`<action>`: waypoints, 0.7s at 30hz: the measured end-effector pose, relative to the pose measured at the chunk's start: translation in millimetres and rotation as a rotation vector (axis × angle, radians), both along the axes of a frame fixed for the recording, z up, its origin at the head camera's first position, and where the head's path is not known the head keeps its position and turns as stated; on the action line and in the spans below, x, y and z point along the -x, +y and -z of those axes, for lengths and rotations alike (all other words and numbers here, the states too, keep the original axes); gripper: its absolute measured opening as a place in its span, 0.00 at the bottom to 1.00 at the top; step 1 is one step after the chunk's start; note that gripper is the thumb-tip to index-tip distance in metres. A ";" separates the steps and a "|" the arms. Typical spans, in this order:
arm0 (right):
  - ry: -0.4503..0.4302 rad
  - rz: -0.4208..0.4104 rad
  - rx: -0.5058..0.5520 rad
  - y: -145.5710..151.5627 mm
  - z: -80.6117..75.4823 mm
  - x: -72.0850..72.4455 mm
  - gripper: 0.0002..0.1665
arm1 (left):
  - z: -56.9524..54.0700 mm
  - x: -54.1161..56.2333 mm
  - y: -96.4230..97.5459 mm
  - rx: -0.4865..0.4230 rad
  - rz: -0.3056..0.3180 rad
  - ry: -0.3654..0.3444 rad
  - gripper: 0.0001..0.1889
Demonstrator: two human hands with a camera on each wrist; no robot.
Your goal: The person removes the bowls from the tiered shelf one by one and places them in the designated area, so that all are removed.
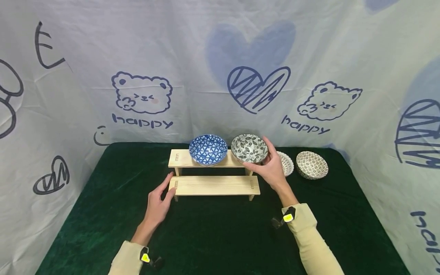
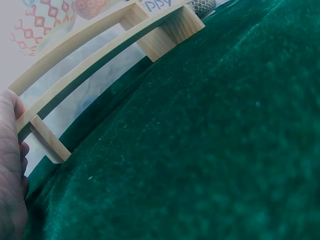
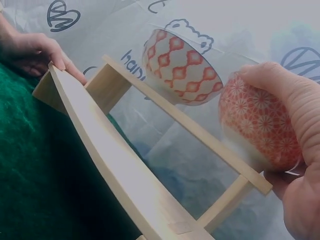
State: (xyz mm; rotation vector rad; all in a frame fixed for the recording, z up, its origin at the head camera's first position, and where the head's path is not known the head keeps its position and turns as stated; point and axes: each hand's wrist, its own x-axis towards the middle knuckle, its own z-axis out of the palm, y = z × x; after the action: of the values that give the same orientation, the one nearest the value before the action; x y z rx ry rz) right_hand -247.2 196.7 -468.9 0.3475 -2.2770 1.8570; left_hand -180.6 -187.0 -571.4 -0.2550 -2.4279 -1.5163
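A two-step wooden stand stands on the green cloth. My left hand grips the left end of its lower step, with fingertips showing beneath the board in the left wrist view. At the right of the upper step, my right hand holds a bowl by its right side, thumb in front and fingers behind. Dark leaves pattern its inside; in the right wrist view the bowl's outside has red flowers. Left of it on the same step sits a blue-and-white bowl, whose outside bears red diamonds.
Right of the stand, a white ridged bowl is partly hidden by my right hand. Beside it sits a brown-and-cream patterned bowl. A printed white curtain hangs behind the green cloth.
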 end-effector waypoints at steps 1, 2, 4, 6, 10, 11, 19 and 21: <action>0.007 0.013 -0.006 -0.1 0.4 -0.6 0.64 | 0.4 -0.1 -0.1 0.003 0.000 0.001 0.28; 0.014 0.024 -0.012 0.0 0.6 -1.3 0.64 | 0.8 -0.1 -0.1 0.002 0.000 0.001 0.28; 0.026 0.038 -0.006 0.1 0.7 -2.3 0.63 | 1.7 0.2 -0.1 0.000 0.003 0.011 0.28; 0.036 0.042 0.014 0.8 -0.2 -3.1 0.62 | 1.6 0.7 0.1 -0.005 0.006 0.024 0.28; 0.040 0.062 0.048 4.0 -2.6 -5.8 0.61 | 0.7 2.0 0.5 -0.009 0.010 0.038 0.27; 0.039 0.066 0.053 5.2 -2.9 -6.8 0.61 | 0.4 2.0 0.6 -0.009 0.011 0.038 0.27; 0.052 0.072 0.082 13.1 -2.1 -14.8 0.61 | 0.2 0.4 1.0 0.001 0.001 -0.003 0.28; 0.063 0.074 0.081 15.0 -1.4 -16.5 0.61 | 0.3 0.1 1.0 0.000 0.003 -0.009 0.28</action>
State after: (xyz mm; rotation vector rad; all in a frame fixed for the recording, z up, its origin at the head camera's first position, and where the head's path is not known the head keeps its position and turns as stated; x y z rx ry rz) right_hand -230.7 211.7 -467.5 0.3003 -2.1372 1.8681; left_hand -180.7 -185.9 -571.7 -0.2521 -2.4353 -1.5217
